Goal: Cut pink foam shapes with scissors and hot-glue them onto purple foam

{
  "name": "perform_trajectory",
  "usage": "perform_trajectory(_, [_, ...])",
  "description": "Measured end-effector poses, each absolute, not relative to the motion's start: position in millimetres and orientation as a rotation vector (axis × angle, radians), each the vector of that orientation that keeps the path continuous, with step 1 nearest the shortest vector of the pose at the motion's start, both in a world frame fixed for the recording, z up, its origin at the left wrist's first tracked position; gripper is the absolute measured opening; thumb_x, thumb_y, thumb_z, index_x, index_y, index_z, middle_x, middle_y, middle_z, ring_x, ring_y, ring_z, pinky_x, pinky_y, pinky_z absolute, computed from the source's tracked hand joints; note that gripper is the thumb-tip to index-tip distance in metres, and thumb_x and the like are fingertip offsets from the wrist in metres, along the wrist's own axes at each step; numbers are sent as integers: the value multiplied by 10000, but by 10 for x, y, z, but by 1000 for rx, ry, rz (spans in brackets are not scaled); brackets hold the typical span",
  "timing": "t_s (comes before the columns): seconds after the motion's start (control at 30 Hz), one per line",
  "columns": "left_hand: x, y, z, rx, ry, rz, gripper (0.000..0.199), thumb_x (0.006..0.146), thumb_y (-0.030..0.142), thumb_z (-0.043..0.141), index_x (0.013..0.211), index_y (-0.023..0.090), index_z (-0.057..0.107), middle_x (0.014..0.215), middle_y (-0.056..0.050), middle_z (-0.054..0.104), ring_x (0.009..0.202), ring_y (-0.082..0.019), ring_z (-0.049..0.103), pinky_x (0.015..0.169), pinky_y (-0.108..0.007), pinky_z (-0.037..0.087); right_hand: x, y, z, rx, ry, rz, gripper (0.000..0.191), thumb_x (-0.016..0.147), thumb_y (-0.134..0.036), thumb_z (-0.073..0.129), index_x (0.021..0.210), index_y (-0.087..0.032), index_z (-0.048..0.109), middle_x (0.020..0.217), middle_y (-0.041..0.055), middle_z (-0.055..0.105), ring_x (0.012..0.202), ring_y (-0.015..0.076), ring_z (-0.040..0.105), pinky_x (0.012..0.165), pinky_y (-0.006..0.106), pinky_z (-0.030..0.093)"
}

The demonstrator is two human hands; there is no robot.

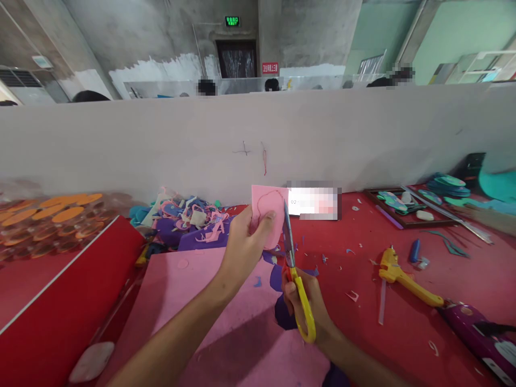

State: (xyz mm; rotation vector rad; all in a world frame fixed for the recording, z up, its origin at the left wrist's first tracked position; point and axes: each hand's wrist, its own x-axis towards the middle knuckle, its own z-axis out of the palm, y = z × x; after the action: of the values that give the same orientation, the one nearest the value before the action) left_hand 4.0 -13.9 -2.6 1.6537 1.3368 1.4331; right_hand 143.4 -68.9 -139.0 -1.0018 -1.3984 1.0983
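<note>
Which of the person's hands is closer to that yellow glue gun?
The right. The right hand, in the scissors' handles, is left of the glue gun in view; the left hand, gripping pink foam, is farther left.

Room between scissors (294,273) and glue gun (404,279); scrap heap (197,217) obstructs left side

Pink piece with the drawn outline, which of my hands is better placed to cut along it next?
Probably your right hand: it holds the yellow-handled scissors, blades at the edge of the pink piece, which the left hand grips.
</note>
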Motion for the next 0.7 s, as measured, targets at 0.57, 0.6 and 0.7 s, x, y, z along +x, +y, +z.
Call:
perform_trajectory(0.57, [-3, -120, 16, 1667, 1412, 1394, 368, 925, 402, 565, 693, 201, 361, 665, 43, 297, 612, -95, 292, 545, -257, 236, 1413, -676, -1452, -955, -1415, 1191, 646, 884, -841, 470, 707, -220, 470, 555, -60, 380, 493, 91, 301, 444, 247, 210])
perform_trajectory(0.6, [-11, -113, 18, 1680, 1429, 1368, 369, 920, 407, 569, 690, 200, 368, 663, 43, 296, 612, -96, 292, 545, -258, 235, 1410, -674, -1481, -926, -1425, 1197, 645, 891, -841, 456, 733, -216, 488, 569, -58, 395, 500, 92, 314, 455, 248, 228])
perform_trajectory(0.7, [-28, -108, 46, 1697, 1416, 1313, 355, 910, 420, 573, 689, 195, 410, 660, 40, 320, 613, -100, 311, 544, -255, 247, 1393, -673, -1528, -863, -1444, 1217, 631, 913, -826, 433, 821, -211, 533, 639, -42, 451, 534, 101, 350, 488, 253, 285])
